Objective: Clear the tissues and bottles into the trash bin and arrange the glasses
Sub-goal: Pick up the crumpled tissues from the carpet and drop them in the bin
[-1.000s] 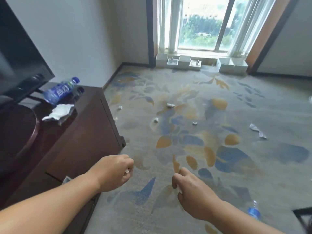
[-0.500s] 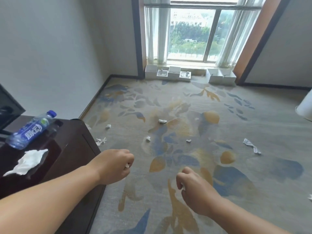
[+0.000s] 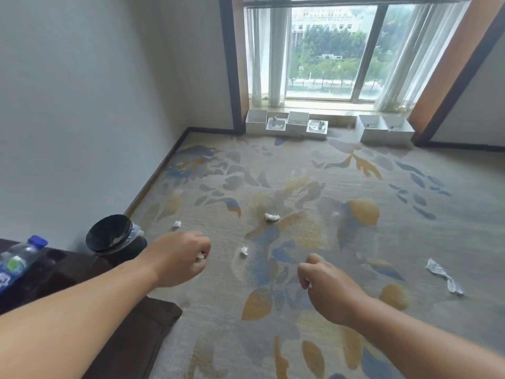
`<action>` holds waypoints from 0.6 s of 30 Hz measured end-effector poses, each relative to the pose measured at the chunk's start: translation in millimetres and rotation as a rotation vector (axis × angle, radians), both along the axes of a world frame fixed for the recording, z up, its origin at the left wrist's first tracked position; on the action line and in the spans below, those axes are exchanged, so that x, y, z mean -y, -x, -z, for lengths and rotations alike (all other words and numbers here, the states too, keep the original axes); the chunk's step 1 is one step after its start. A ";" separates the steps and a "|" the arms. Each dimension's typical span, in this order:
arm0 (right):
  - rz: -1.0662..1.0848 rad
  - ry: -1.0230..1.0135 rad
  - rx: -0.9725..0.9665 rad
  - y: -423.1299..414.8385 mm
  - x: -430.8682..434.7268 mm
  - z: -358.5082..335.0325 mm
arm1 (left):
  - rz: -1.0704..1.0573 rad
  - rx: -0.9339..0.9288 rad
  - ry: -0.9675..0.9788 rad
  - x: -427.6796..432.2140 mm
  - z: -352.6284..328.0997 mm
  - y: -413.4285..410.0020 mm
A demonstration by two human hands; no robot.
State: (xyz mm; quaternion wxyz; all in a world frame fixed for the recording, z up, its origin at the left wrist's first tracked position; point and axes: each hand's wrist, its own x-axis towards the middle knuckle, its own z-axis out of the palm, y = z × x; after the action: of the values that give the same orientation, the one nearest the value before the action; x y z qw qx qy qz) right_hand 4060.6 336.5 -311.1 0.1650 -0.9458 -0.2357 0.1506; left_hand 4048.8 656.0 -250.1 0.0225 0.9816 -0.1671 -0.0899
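My left hand [image 3: 179, 258] is curled into a fist around a small white tissue scrap that peeks out between the fingers. My right hand [image 3: 325, 288] is also fisted, with a bit of white tissue showing at the thumb. A black trash bin [image 3: 109, 236] with a clear liner stands by the wall, left of my left hand. Crumpled tissues lie on the carpet: one at centre [image 3: 272, 217], one near the bin [image 3: 177, 224], one between my hands [image 3: 243, 250], and a longer crumpled strip at the right [image 3: 444, 276]. A blue-capped water bottle [image 3: 19, 259] lies on the dark cabinet.
The dark wooden cabinet [image 3: 131, 337] fills the lower left, its corner near my left forearm. White open boxes [image 3: 297, 125] line the floor under the window. A patterned carpet covers the floor ahead.
The view has moved forward and left along the cabinet; the trash bin has come into sight by the wall. Both hands stay fisted in front of me.
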 end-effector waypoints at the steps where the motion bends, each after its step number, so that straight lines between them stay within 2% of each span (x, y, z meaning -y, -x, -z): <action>1: -0.010 0.010 -0.006 -17.0 4.1 3.1 | -0.005 0.003 0.007 2.3 4.0 -17.1; 7: -0.022 0.054 -0.017 -116.6 8.4 17.3 | -0.021 -0.035 0.026 7.3 35.5 -115.6; 11: -0.053 0.001 0.004 -198.1 -12.3 33.1 | -0.020 -0.041 0.029 -1.1 66.6 -194.6; 18: -0.025 -0.054 -0.006 -356.4 -56.3 99.6 | -0.003 -0.082 0.010 -29.2 148.8 -353.3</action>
State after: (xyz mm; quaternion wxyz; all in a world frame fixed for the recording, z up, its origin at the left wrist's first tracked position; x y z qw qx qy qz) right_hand 4417.0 392.8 -410.7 0.1892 -0.9376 -0.2508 0.1489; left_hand 4402.2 685.2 -398.9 0.0345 0.9772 -0.1652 -0.1291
